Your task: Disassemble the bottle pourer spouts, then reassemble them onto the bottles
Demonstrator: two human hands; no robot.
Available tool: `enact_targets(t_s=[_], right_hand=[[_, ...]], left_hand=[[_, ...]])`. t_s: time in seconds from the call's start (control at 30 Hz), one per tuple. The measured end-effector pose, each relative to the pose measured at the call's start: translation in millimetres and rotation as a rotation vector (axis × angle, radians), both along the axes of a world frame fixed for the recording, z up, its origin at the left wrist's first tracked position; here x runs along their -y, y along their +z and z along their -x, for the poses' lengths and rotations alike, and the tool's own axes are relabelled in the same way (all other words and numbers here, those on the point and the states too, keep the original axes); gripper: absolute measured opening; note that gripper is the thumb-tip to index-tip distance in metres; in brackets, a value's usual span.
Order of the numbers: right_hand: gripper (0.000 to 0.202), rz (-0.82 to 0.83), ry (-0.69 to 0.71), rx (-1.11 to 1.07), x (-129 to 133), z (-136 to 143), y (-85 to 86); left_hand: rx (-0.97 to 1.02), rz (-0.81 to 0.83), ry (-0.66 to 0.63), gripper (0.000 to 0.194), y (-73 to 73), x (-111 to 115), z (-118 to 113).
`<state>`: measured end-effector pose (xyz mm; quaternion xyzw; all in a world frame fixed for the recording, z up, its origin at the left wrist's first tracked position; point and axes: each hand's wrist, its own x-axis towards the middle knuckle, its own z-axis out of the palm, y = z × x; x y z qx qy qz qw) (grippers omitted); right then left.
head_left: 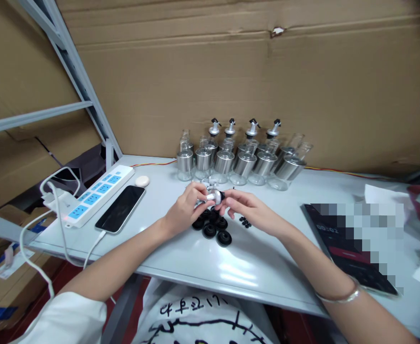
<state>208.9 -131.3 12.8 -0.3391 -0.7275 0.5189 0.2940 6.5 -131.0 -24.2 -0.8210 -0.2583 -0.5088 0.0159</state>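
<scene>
My left hand [186, 209] is closed in a pinch round a silver bottle pourer [214, 196], held on its side above the table. Its black rubber end points right. My right hand [249, 209] closes its fingertips on that black stopper [222, 195]; the exact contact is partly hidden. Below both hands lies a cluster of black ribbed rubber stoppers [224, 238]. Several small black parts [245, 222] lie under my right hand. Other clear and silver pieces [210, 181] show just behind my left fingers, partly covered.
Glass bottles with steel sleeves [224, 162] stand in rows behind; several back ones carry pourers [253, 126]. To the left are a power strip [100, 195], a phone [121, 209] with a cable and a round white object [142, 181]. A tablet [346, 248] lies right. Cardboard [249, 81] backs the table.
</scene>
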Motion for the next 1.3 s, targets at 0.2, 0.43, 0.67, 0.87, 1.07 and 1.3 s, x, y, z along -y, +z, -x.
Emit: enact_targets(t_s=[0.2, 0.43, 0.67, 0.87, 1.07, 1.3], right_hand=[[0.037, 0.173, -0.126, -0.219, 4, 13, -9.8], [0.034, 0.274, -0.177, -0.294, 4, 13, -10.8], [0.033, 0.252, -0.236, -0.289, 5, 17, -13.3], [0.025, 0.238, -0.241, -0.278, 15, 27, -13.4], [0.023, 0.074, -0.321, -0.275, 22, 36, -7.7], [0.018, -0.241, -0.385, -0.186, 27, 36, -5.0]], left_hand=[[-0.05, -0.019, -0.048, 0.006, -0.2, 1, 0], [-0.118, 0.068, -0.091, 0.012, 3.7, -1, 1], [-0.502, -0.053, 0.08, 0.044, 6.1, -3, -2], [-0.552, -0.12, 0.126, 0.03, 6.7, -8, -1], [-0.577, 0.159, -0.028, 0.04, 26.2, -10, 8], [-0.459, 0.513, -0.191, 0.061, 46.9, -4, 9]])
